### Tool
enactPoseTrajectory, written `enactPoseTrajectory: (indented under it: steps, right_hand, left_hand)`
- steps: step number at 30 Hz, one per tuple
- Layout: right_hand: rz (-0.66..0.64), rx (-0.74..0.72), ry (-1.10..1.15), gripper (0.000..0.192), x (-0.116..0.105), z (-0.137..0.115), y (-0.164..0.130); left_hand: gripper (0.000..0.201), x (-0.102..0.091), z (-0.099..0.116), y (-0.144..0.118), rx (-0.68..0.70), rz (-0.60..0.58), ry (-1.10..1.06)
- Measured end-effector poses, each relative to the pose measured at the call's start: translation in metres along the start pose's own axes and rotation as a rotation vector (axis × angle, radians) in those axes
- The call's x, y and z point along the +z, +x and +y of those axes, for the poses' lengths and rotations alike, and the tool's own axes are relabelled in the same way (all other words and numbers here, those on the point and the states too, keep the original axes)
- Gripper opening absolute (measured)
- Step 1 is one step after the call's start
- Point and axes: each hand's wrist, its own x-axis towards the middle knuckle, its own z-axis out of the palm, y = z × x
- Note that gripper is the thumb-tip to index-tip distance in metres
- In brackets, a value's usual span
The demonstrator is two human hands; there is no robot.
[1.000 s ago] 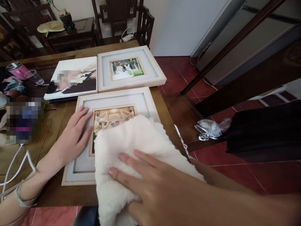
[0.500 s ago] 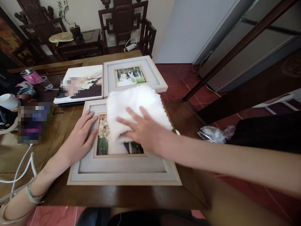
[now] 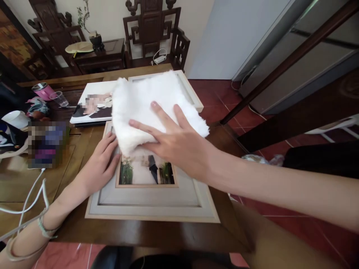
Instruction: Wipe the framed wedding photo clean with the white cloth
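A pale wooden picture frame (image 3: 151, 213) lies flat before me, with a photo (image 3: 127, 173) inside a wide light-grey border. My left hand (image 3: 102, 162) rests on the frame's left side, fingers stretched out and holding nothing. Over the frame's upper part, a fluffy white cloth (image 3: 146, 93) hides the top of the photo. With fingers spread, my right hand (image 3: 179, 145) lies on the cloth near its front edge, pressing it from above. A second frame (image 3: 193, 95) behind is mostly covered by the cloth.
A white-edged photo panel (image 3: 92, 87) lies behind on the left. At the table's left are a pink cup (image 3: 43, 90), a clear plastic cup (image 3: 60, 99), a white cup (image 3: 15, 119) and a white cable (image 3: 43, 190). Carved wooden chairs (image 3: 153, 28) stand beyond.
My right hand and the white cloth have moved away from me and slightly left. More of the lower photo shows, and the photo in the far frame is now covered. My left hand stays on the frame.
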Motion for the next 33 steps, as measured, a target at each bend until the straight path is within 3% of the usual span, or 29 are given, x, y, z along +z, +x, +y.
enactPoseTrajectory:
  steps: [3,6,9,13,16,20,24,26,29,33]
  right_hand:
    - [-0.279,0.02,-0.008,0.071,0.009,-0.002,0.009]
    - [-0.4,-0.019,0.064,0.054,0.009,-0.029,-0.001]
    - [-0.404,-0.118,0.233,0.032,-0.002,-0.063,-0.02]
    - [-0.359,-0.216,0.448,0.027,-0.011,-0.083,-0.036]
    - [-0.361,-0.199,0.46,0.031,-0.002,-0.069,-0.032]
    - [-0.339,-0.076,0.267,0.068,0.02,-0.034,-0.008]
    - [-0.113,0.042,0.077,0.056,0.034,-0.012,0.023]
    - [-0.083,0.036,0.071,0.05,0.037,-0.012,0.038]
    - [-0.155,-0.051,0.135,0.049,0.037,-0.024,0.05]
    - [-0.236,-0.214,0.268,0.044,0.025,-0.046,0.034]
  left_hand:
    - [0.046,-0.001,0.001,0.0,0.022,-0.018,0.006]
    - [0.045,0.0,0.0,-0.001,0.028,-0.016,0.014]
    - [0.046,0.0,-0.001,-0.002,0.031,-0.036,0.01]
    - [0.051,-0.001,-0.004,-0.004,0.019,-0.068,-0.016]
    - [0.05,0.0,-0.005,-0.005,0.026,-0.071,-0.033]
    - [0.052,0.001,-0.001,-0.004,-0.005,-0.023,-0.036]
    - [0.058,-0.001,0.004,-0.003,-0.071,0.052,-0.1]
    - [0.059,-0.002,0.005,-0.002,-0.061,0.11,-0.157]
    - [0.059,-0.001,0.002,-0.003,-0.06,0.205,-0.258]
    - [0.059,0.001,-0.001,-0.006,-0.111,0.251,-0.347]
